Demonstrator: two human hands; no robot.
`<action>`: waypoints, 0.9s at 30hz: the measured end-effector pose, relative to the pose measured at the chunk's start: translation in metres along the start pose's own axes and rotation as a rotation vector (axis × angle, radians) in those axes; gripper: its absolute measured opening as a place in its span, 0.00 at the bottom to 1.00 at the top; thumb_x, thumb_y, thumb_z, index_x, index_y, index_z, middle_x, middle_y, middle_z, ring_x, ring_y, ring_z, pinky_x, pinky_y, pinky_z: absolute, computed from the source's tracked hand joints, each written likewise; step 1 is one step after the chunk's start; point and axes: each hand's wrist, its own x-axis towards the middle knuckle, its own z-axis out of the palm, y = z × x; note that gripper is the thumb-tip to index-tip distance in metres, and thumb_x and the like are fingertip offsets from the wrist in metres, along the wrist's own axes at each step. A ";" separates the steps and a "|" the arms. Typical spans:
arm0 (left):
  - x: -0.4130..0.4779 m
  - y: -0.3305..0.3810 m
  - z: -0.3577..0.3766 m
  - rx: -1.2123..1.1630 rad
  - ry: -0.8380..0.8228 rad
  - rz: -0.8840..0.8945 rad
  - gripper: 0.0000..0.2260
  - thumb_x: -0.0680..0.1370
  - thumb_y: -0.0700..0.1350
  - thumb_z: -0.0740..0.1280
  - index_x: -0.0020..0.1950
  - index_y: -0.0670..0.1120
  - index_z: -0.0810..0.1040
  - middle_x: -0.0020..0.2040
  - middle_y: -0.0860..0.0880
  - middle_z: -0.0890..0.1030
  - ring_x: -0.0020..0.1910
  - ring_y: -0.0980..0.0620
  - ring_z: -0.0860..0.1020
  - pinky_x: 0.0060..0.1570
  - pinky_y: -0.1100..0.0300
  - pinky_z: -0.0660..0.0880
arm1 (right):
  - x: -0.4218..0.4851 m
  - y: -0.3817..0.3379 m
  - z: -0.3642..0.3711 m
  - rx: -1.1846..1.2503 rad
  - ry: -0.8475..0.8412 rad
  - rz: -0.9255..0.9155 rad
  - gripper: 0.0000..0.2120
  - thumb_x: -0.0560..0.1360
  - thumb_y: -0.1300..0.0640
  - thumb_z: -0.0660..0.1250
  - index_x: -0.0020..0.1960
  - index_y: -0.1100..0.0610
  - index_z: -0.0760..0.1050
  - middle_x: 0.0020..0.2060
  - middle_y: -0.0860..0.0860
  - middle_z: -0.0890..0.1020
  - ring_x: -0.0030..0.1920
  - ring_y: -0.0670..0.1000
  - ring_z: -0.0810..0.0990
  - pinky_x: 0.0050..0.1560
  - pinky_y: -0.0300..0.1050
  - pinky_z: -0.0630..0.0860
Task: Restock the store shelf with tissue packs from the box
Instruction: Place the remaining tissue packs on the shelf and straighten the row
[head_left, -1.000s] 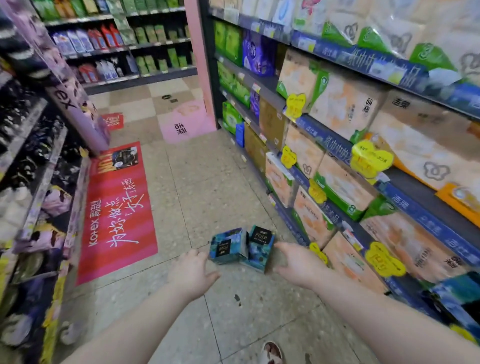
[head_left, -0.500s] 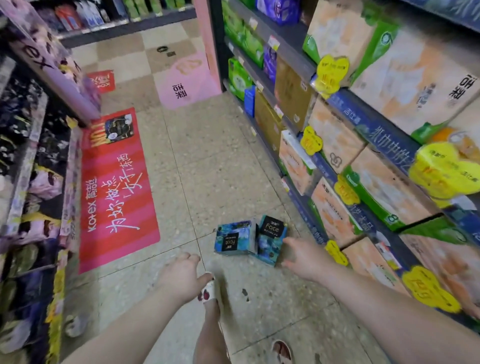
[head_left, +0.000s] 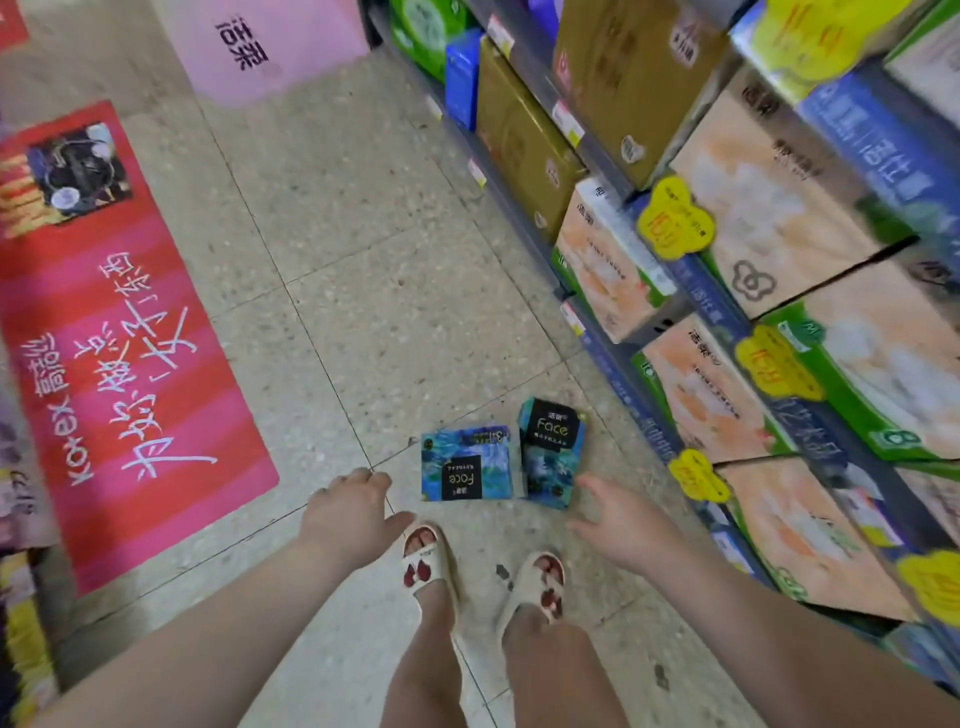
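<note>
- Over the speckled tile floor (head_left: 395, 322), both bare arms reach down and forward, one on each side of two blue tissue packs.
- The left hand (head_left: 349, 514) hangs palm down, fingers loosely curled and slightly spread; it holds nothing and touches nothing, with its fingertips just left of the left tissue pack (head_left: 466, 463).
- The right hand (head_left: 618, 519) is open, fingers spread and pointing toward the packs; it is empty too, and its fingertips sit just beside the lower right corner of the right tissue pack (head_left: 551, 451), apart from it as far as one can tell.
- The left pack lies flat with its black "Face" label upside down to the viewer; the right pack stands tilted on edge, its label upright, and the two touch along their inner sides.
- Two feet in cream slippers (head_left: 430, 564) stand just behind the packs, between the two arms.
- Along the right edge of the floor runs a store shelf (head_left: 722, 306) with blue price rails, yellow tags and large orange-and-green tissue bundles; brown cartons sit farther along it.
- A red and pink floor sticker (head_left: 130, 338) with white lettering lies at the left, well apart from the packs.
</note>
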 end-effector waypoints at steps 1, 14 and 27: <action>0.015 -0.005 0.004 -0.013 -0.010 -0.007 0.27 0.76 0.63 0.58 0.69 0.48 0.68 0.66 0.47 0.72 0.65 0.45 0.71 0.61 0.52 0.71 | 0.014 -0.005 0.002 -0.001 -0.017 0.013 0.29 0.75 0.46 0.64 0.74 0.50 0.60 0.69 0.52 0.71 0.66 0.54 0.72 0.63 0.48 0.72; 0.219 -0.006 0.140 -0.369 -0.140 -0.170 0.27 0.77 0.59 0.62 0.72 0.47 0.66 0.70 0.45 0.68 0.66 0.44 0.71 0.63 0.50 0.70 | 0.233 0.006 0.080 -0.008 -0.135 0.041 0.25 0.75 0.48 0.65 0.69 0.53 0.66 0.64 0.55 0.75 0.63 0.56 0.74 0.59 0.48 0.74; 0.360 -0.009 0.278 -0.773 -0.137 -0.439 0.33 0.74 0.59 0.67 0.73 0.43 0.63 0.69 0.41 0.70 0.64 0.40 0.73 0.61 0.46 0.72 | 0.372 0.034 0.187 0.358 -0.071 0.164 0.29 0.71 0.48 0.72 0.68 0.55 0.66 0.64 0.51 0.75 0.63 0.53 0.74 0.54 0.40 0.68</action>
